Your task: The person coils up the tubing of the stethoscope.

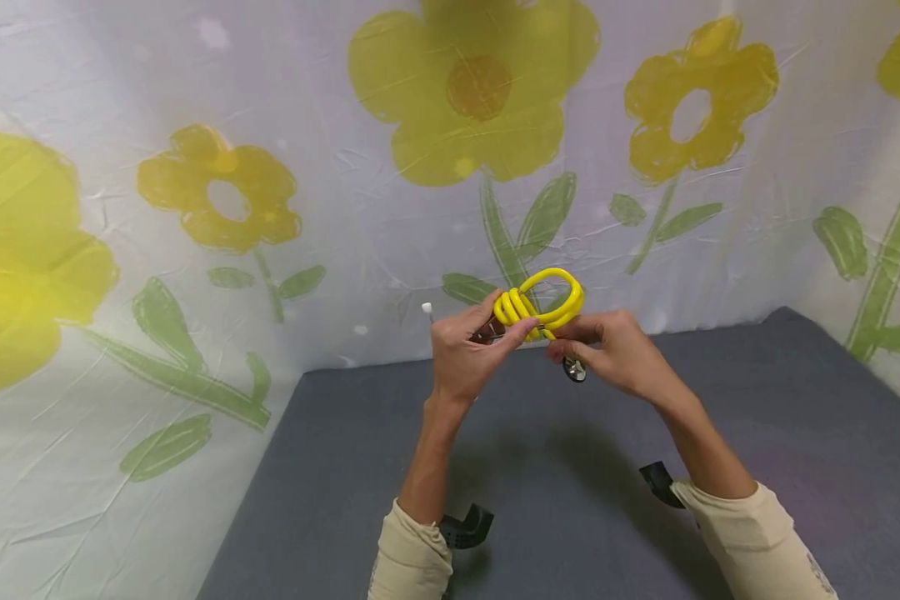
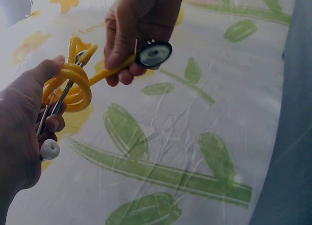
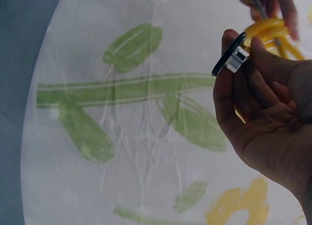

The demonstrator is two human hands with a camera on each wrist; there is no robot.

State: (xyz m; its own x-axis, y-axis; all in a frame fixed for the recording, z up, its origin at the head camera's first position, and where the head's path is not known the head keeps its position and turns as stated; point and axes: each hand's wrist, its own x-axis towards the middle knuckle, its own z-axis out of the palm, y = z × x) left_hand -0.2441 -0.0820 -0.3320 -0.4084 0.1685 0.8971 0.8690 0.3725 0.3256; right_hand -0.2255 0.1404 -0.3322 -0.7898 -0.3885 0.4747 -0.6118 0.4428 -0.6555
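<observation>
A yellow-tubed stethoscope [image 1: 562, 310] is held up in the air, its tubing wound into several coils. My left hand [image 1: 467, 350] grips the coils and the metal ear tubes, the thumb lying on the coils in the head view. A white ear tip [image 2: 50, 149] sticks out below the left fingers in the left wrist view. My right hand [image 1: 618, 354] pinches the tube end next to the round chest piece [image 2: 155, 54]. In the right wrist view the chest piece's dark rim and metal stem [image 3: 237, 59] show beside the fingertips. The second ear tip cannot be made out.
Below the hands lies a dark grey table surface [image 1: 360, 467]. Behind it hangs a pale cloth [image 1: 360, 275] printed with yellow flowers and green leaves. Black wrist mounts [image 1: 467, 527] sit at both sleeves.
</observation>
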